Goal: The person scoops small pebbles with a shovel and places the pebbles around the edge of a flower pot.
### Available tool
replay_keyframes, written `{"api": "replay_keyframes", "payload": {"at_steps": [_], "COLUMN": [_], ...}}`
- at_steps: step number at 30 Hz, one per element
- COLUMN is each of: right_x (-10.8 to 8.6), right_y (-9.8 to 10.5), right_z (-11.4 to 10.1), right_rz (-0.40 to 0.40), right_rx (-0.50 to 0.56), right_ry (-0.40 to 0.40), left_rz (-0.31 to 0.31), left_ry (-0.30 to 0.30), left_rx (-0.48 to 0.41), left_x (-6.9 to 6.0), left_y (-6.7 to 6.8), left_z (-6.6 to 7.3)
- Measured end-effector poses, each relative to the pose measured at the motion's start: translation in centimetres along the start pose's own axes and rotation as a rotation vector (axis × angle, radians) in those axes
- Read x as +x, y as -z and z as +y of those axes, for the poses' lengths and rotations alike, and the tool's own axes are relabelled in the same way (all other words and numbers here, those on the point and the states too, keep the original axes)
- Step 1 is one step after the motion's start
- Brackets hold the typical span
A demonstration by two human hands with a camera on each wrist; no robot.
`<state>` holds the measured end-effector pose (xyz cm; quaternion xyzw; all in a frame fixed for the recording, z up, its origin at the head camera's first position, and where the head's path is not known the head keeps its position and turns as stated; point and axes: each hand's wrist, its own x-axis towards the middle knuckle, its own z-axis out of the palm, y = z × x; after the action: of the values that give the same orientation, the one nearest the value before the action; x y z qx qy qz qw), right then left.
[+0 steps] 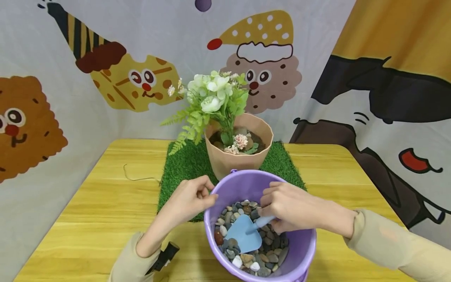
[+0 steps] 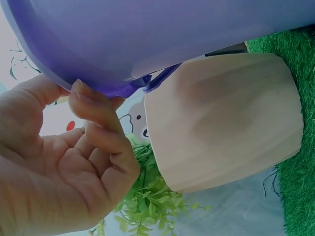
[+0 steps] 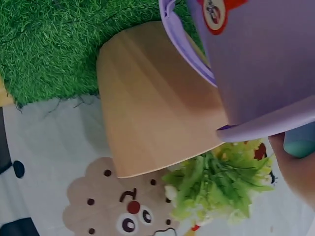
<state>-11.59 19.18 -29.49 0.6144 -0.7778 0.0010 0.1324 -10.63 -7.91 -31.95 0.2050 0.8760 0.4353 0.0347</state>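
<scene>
A purple bucket point(image 1: 303, 250) stands near the table's front, with many small stones point(image 1: 269, 256) inside. My left hand point(image 1: 186, 197) pinches its left rim between thumb and curled fingers; the left wrist view shows that hand point(image 2: 74, 152) at the bucket's rim point(image 2: 54, 73). Over the stones, my right hand point(image 1: 287, 205) grips the handle of a light blue toy shovel point(image 1: 245, 234). The shovel's blade lies on the stones, a few of them at its tip. Only part of the right hand point(image 3: 298, 182) shows in the right wrist view, beyond the bucket's rim.
Behind the bucket, a peach flowerpot point(image 1: 232, 160) with soil, stones and artificial flowers point(image 1: 213, 94) stands on a green turf mat point(image 1: 190, 166). A thin dark strand point(image 1: 141, 179) lies on the wooden table point(image 1: 88, 219). A cartoon-print cloth point(image 1: 197, 43) hangs behind.
</scene>
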Motion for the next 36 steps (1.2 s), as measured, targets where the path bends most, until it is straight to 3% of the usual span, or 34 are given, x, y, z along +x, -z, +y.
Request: {"api": "replay_keyframes", "payload": {"at_steps": [15, 20, 36], "right_x": [-0.9, -1.2, -2.4], "right_y": [0.3, 0.5, 2.2], "right_z": [2.4, 2.9, 4.2], "right_rz": [0.037, 0.045, 0.079], "right_rx": [0.308, 0.39, 0.474], "right_ry": [0.025, -0.004, -0.105], "left_rz": [0.02, 0.018, 0.007], "left_ry": [0.001, 0.007, 0.026], "left_rx": [-0.008, -0.011, -0.038], "left_x": [0.1, 0.1, 0.0], "left_y": [-0.1, -0.1, -0.2], "left_z": [-0.1, -0.1, -0.2]}}
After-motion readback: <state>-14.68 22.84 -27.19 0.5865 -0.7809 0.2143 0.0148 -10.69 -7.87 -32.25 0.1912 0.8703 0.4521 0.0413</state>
